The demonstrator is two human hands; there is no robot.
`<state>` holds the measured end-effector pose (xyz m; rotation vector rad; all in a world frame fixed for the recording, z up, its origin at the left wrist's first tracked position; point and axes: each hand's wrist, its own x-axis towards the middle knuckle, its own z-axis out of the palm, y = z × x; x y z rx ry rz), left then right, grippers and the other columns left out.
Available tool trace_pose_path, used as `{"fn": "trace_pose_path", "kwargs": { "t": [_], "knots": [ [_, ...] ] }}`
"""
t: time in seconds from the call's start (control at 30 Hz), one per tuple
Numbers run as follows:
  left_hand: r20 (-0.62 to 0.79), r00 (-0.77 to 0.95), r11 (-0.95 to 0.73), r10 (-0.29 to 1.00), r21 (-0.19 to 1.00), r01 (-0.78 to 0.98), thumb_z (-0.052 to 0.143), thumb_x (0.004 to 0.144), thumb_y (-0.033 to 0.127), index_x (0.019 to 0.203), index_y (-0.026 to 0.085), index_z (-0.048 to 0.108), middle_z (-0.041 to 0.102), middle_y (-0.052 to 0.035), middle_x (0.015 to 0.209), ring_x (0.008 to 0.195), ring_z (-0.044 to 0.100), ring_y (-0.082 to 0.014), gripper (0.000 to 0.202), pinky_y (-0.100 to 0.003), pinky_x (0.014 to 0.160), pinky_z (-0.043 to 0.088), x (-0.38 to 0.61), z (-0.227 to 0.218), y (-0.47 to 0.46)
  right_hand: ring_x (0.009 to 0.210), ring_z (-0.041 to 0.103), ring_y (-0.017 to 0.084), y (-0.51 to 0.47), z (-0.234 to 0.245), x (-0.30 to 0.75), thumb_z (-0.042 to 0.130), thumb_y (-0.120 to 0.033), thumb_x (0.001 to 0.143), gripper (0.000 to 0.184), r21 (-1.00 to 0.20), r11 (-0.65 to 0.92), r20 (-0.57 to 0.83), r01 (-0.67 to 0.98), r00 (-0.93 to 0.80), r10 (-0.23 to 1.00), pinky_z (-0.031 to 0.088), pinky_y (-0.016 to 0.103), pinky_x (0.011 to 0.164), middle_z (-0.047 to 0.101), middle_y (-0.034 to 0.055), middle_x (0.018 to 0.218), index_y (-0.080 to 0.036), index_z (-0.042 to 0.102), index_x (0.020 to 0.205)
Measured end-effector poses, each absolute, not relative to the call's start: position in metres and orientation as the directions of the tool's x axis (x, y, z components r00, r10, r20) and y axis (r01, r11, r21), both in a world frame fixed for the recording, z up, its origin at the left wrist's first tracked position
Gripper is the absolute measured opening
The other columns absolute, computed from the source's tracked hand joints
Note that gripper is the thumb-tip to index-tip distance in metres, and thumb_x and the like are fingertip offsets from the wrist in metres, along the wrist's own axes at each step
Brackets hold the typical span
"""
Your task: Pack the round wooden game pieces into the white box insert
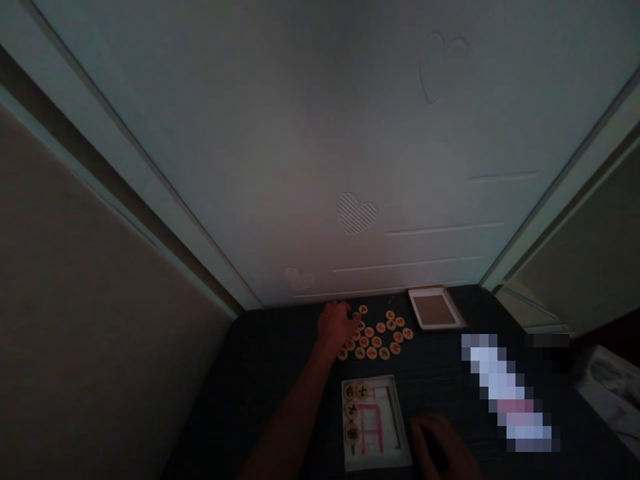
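Note:
My left hand [336, 325] reaches forward over the far left edge of a scatter of round wooden game pieces [379, 335] with red and dark marks, lying on a dark table [265, 373]. Its fingers curl down onto the pieces, and what they hold is hidden. My right hand [436, 441] rests low on the table beside a white box [373, 421], fingers loosely bent, nothing visible in it. The box holds three pieces along its left side over a pink-lined sheet.
A white box lid [434, 309] lies at the table's far edge, to the right of the pieces. A pale wall with heart shapes [357, 212] rises behind. A blurred white and pink object [507, 390] lies to the right. The room is dim.

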<state>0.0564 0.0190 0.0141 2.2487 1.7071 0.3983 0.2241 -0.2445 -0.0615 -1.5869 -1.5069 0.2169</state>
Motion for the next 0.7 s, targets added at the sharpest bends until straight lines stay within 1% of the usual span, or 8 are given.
{"fn": "trace_pose_path", "kwargs": {
  "t": [0.17,0.27,0.37,0.47,0.53,0.57,0.63,0.7],
  "knots": [
    [-0.033,0.22,-0.191,0.975,0.38,0.905,0.068,0.089,0.046,0.096,0.022,0.076,0.078,-0.011,0.109,0.111,0.068,-0.0283,0.026,-0.036,0.092,0.049,0.062,0.01,0.023,0.085,0.078,0.018,-0.246,-0.058,0.223,0.06,-0.035,0.098,0.018,-0.714,0.163,0.434,0.681,0.247,0.867,0.062,0.02,0.078,0.078,0.0047,0.094,-0.025,0.075,0.101],
    [-0.053,0.219,-0.179,0.974,0.407,0.896,0.071,0.088,0.04,0.096,0.021,0.075,0.079,-0.0104,0.107,0.108,0.07,-0.0284,0.02,-0.037,0.092,0.049,0.064,0.013,0.026,0.086,0.078,0.017,-0.247,-0.059,0.223,0.06,-0.034,0.098,0.017,-0.719,0.148,0.427,0.679,0.264,0.865,0.062,0.02,0.079,0.078,0.0047,0.096,-0.025,0.075,0.103],
    [-0.053,0.217,-0.169,0.975,0.463,0.87,0.07,0.09,0.032,0.098,0.021,0.074,0.079,-0.0077,0.104,0.101,0.072,-0.0243,0.015,-0.033,0.088,0.05,0.065,0.026,0.024,0.086,0.078,0.018,-0.247,-0.062,0.224,0.06,-0.035,0.098,0.018,-0.722,0.147,0.429,0.676,0.271,0.861,0.062,0.021,0.079,0.079,0.005,0.096,-0.025,0.075,0.103],
    [-0.03,0.239,-0.185,0.971,0.542,0.82,0.061,0.097,0.034,0.107,0.021,0.071,0.078,-0.0048,0.104,0.093,0.073,-0.0179,0.019,-0.027,0.081,0.052,0.055,0.045,-0.001,0.085,0.078,0.019,-0.247,-0.062,0.225,0.061,-0.037,0.098,0.02,-0.725,0.145,0.43,0.673,0.277,0.859,0.062,0.022,0.078,0.079,0.0059,0.094,-0.024,0.076,0.101],
    [-0.018,0.289,-0.222,0.957,0.592,0.775,0.057,0.1,0.039,0.109,0.023,0.07,0.078,-0.002,0.103,0.089,0.072,-0.0153,0.023,-0.024,0.079,0.053,0.043,0.053,-0.033,0.085,0.077,0.019,-0.246,-0.058,0.225,0.06,-0.038,0.099,0.022,-0.736,0.133,0.414,0.664,0.285,0.865,0.062,0.022,0.077,0.079,0.0068,0.094,-0.024,0.076,0.1],
    [-0.024,0.331,-0.246,0.943,0.619,0.745,0.06,0.098,0.041,0.105,0.024,0.071,0.078,-0.0004,0.1,0.087,0.071,-0.0153,0.022,-0.024,0.078,0.053,0.037,0.054,-0.052,0.085,0.077,0.019,-0.246,-0.056,0.224,0.059,-0.039,0.099,0.023,-0.743,0.127,0.404,0.657,0.288,0.868,0.062,0.022,0.077,0.079,0.007,0.094,-0.024,0.076,0.1],
    [-0.017,0.443,-0.31,0.896,0.69,0.654,0.065,0.095,0.042,0.097,0.027,0.074,0.077,0.001,0.096,0.089,0.07,-0.0172,0.017,-0.028,0.081,0.054,0.028,0.049,-0.09,0.084,0.077,0.019,-0.245,-0.05,0.222,0.058,-0.041,0.1,0.025,-0.755,0.123,0.39,0.644,0.29,0.874,0.062,0.022,0.076,0.078,0.0067,0.093,-0.024,0.076,0.099],
    [-0.033,0.522,-0.374,0.852,0.659,0.653,0.07,0.092,0.037,0.096,0.031,0.075,0.077,0.0012,0.097,0.095,0.068,-0.0209,0.009,-0.034,0.089,0.053,0.024,0.038,-0.119,0.082,0.077,0.018,-0.244,-0.046,0.22,0.057,-0.043,0.1,0.027,-0.758,0.13,0.402,0.639,0.302,0.865,0.062,0.022,0.075,0.078,0.0059,0.091,-0.025,0.076,0.098]
  ]
}}
